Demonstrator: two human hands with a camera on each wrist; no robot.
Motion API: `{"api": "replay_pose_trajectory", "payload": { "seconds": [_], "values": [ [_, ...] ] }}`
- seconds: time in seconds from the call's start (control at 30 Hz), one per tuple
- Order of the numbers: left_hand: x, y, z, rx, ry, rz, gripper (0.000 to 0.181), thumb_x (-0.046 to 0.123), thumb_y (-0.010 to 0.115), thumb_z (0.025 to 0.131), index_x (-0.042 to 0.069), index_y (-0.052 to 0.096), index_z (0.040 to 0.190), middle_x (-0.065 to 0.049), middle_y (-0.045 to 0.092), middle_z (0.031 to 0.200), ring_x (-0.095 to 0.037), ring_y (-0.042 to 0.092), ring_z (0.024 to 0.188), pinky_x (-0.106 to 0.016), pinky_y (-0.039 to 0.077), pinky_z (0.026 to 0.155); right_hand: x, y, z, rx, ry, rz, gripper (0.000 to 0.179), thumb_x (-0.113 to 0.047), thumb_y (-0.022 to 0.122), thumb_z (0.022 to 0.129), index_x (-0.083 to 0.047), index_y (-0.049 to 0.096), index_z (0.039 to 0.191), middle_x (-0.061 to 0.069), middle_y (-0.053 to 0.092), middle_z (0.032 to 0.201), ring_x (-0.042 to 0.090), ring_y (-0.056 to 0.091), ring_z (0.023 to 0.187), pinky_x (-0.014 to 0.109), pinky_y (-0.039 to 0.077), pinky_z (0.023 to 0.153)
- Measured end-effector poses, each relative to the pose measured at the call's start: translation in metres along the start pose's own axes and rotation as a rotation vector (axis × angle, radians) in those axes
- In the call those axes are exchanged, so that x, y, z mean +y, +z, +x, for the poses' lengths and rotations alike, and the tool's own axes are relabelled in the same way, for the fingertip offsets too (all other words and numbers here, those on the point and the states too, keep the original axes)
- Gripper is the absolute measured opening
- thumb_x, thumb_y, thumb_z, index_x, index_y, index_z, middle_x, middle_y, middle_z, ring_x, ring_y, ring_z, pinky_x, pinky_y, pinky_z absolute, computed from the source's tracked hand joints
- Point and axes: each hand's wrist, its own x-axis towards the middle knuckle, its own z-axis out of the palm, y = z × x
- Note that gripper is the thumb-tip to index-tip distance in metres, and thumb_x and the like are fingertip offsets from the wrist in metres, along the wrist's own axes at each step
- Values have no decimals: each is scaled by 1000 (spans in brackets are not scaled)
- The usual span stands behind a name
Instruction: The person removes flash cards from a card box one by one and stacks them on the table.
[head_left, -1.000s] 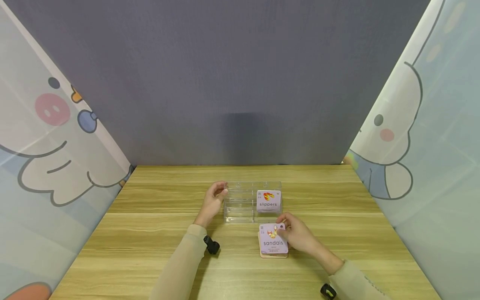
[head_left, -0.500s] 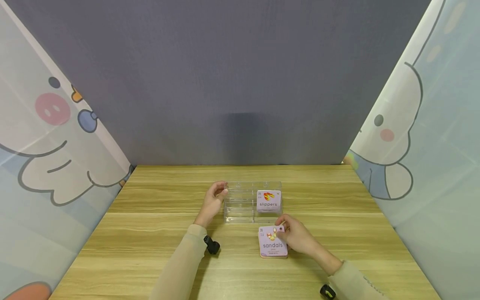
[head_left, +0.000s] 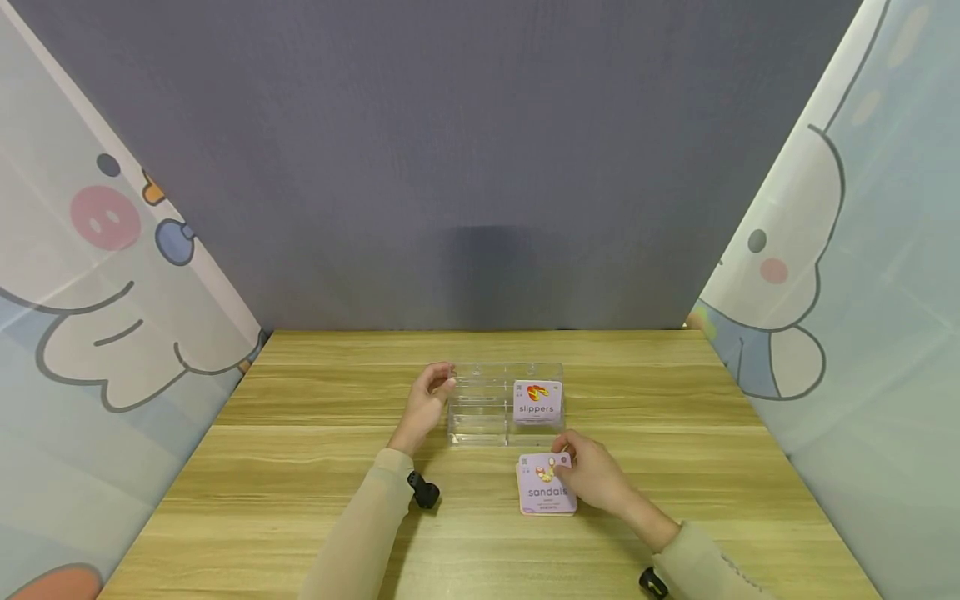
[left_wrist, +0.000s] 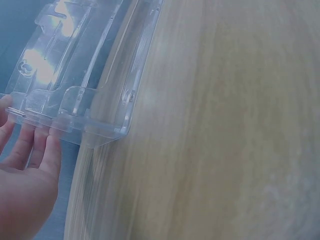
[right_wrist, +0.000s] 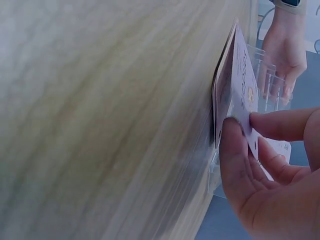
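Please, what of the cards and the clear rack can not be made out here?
Lower cards: head view, faces covered by the sandals card.
Small print on it: head view, too small.
Clear rack, far end: left wrist view, cut by top edge.
Slippers card: right wrist view, partly hidden by right hand.

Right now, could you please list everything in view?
Rack: one, transparent, on table
Slippers card: one, lilac, rack's right column
Sandals card: one, lilac, before rack
Lower cards: count unclear, cream-edged, under sandals card
Table: one, yellowish, under rack
Back panel: one, grey, behind table
Cartoon panels: two, pale blue, both sides
Wrist devices: two, black, at sleeves
Left hand: one, gripping rack
Right hand: one, pinching sandals card
Sleeves: two, beige, both arms
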Motion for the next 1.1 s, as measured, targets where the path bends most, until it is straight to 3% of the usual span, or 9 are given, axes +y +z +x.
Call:
{"api": "replay_pose_trajectory", "payload": {
  "seconds": [0.3,0.6,0.9,1.1],
  "values": [
    [1,-1,0,-2,-21,14,35,8,59,104,-2,55,136,-16,60,128,-30,54,122,-45,46,101,-3,3,1,37,-48,-167,21,-1,79,82,-7,66,97,2,60,91,15,54,81,37,50,74],
    [2,0,0,-1,-31,12,35,6,57,104,-3,54,137,-19,58,131,-33,52,124,-48,44,103,0,7,2,43,-100,-274,19,-4,81,81,-3,69,96,0,55,86,13,51,77,30,49,66],
    [38,-1,-15,-34,-27,28,31,2,56,103,-4,56,134,-24,58,131,-35,53,123,-45,46,101,-1,9,4,26,-112,-298,18,-2,81,81,-2,70,95,3,59,92,16,57,85,34,54,72],
    [40,-1,-17,-34,-26,19,31,2,57,103,-4,56,134,-25,57,132,-35,53,123,-45,46,101,0,11,5,16,-106,-312,16,-3,82,81,-4,69,91,0,55,87,15,53,81,32,51,68]
  ]
}}
